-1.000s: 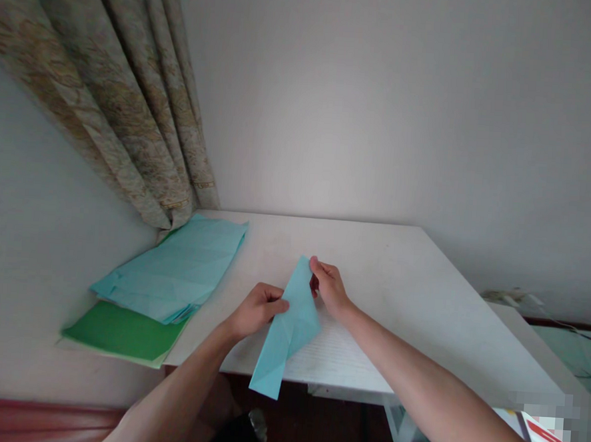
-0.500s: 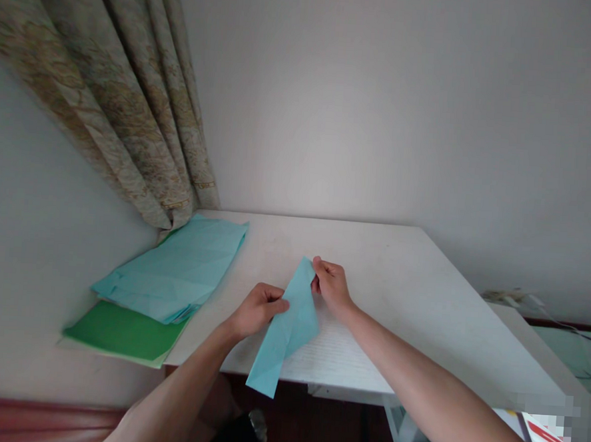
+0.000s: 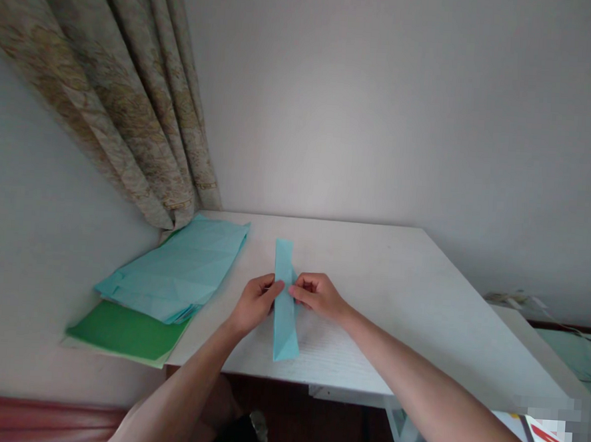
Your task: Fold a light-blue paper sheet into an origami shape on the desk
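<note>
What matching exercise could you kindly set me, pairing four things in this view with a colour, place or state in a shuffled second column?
Things:
1. Blue paper strip
2. Blue paper stack
3. Green sheet
4. Curtain

Descriptions:
A. Beige, patterned and hanging in folds
B. Solid green, partly beneath pale blue paper
C. Between the left hand and right hand
D. Pale blue, creased and lying flat

Pairs: 1-C, 2-D, 3-B, 4-A
</note>
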Available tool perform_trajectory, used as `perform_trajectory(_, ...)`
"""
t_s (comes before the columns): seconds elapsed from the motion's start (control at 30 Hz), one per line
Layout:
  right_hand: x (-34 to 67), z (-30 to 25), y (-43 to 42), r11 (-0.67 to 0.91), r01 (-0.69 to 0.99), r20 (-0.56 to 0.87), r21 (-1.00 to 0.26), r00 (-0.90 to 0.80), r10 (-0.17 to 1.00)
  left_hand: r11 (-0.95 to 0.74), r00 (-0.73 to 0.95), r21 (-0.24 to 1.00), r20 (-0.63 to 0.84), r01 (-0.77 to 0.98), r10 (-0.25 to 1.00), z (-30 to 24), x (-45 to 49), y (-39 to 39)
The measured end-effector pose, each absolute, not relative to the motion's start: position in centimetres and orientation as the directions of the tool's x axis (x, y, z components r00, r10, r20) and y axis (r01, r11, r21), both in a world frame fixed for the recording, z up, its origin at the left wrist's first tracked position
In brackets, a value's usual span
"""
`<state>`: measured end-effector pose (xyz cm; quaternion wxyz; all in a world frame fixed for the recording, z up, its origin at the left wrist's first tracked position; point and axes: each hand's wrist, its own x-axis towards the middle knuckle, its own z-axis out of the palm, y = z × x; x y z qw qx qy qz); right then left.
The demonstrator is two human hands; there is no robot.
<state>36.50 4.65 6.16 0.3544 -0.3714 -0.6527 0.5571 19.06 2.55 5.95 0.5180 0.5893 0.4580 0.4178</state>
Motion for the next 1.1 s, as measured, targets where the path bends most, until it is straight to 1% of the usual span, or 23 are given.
perform_trajectory(0.07,36.45,6.25,4.35,0.067,0.077,0.012,-0.995,-0.566,0.824,-0.056,0.300,0.992,0.019,0.114,0.954,6.32,19.12,2.29)
perform_trajectory(0.13,36.56,6.18,4.30,0.044,0.052,0.001,-0.998,-0.624,0.782,-0.072,0.368,0.990,0.024,0.118,0.930,6.44,19.16,2.13)
perform_trajectory(0.27,36.90,5.79,4.48,0.042,0.041,0.004,-0.998,-0.660,0.751,-0.070,0.470,0.991,0.008,0.115,0.883,6.09,19.09,2.13)
perform_trajectory(0.43,37.06,5.84,4.35,0.055,0.059,0.002,-0.997,-0.667,0.745,-0.096,0.513,0.986,0.011,0.138,0.858,5.91,18.78,2.16)
perform_trajectory(0.57,37.00,6.38,4.15,0.035,0.020,0.010,-0.999,-0.712,0.702,-0.073,0.503,0.992,0.011,0.105,0.864,6.08,18.75,2.12)
perform_trajectory(0.63,36.97,6.53,4.14,0.045,0.004,0.029,-0.999,-0.714,0.700,-0.054,0.460,0.995,0.009,0.084,0.888,6.12,18.87,2.14)
perform_trajectory(0.67,36.98,6.54,4.17,0.068,0.012,0.041,-0.998,-0.691,0.722,-0.055,0.417,0.995,0.013,0.088,0.909,6.13,18.95,2.16)
perform_trajectory(0.73,37.04,6.45,4.30,0.148,0.071,0.077,-0.986,-0.592,0.802,-0.085,0.290,0.987,0.041,0.140,0.956,6.18,19.07,2.20)
perform_trajectory(0.8,37.14,6.29,4.50,0.245,0.169,0.143,-0.955,-0.462,0.875,-0.127,0.144,0.966,0.096,0.227,0.985,6.28,19.09,2.22)
perform_trajectory(0.87,37.22,6.17,4.69,0.316,0.247,0.214,-0.916,-0.364,0.906,-0.143,0.028,0.945,0.141,0.295,0.990,6.41,19.04,2.20)
perform_trajectory(0.93,37.24,6.12,4.76,0.355,0.286,0.258,-0.890,-0.326,0.909,-0.129,-0.052,0.935,0.155,0.330,0.987,6.51,18.99,2.16)
perform_trajectory(1.0,37.17,6.14,4.68,0.384,0.305,0.273,-0.872,-0.349,0.897,-0.104,-0.088,0.925,0.146,0.366,0.985,6.51,19.05,2.12)
perform_trajectory(1.1,37.03,6.23,4.39,0.441,0.321,0.288,-0.838,-0.425,0.858,-0.064,-0.021,0.872,0.085,0.485,0.996,6.31,19.40,2.05)
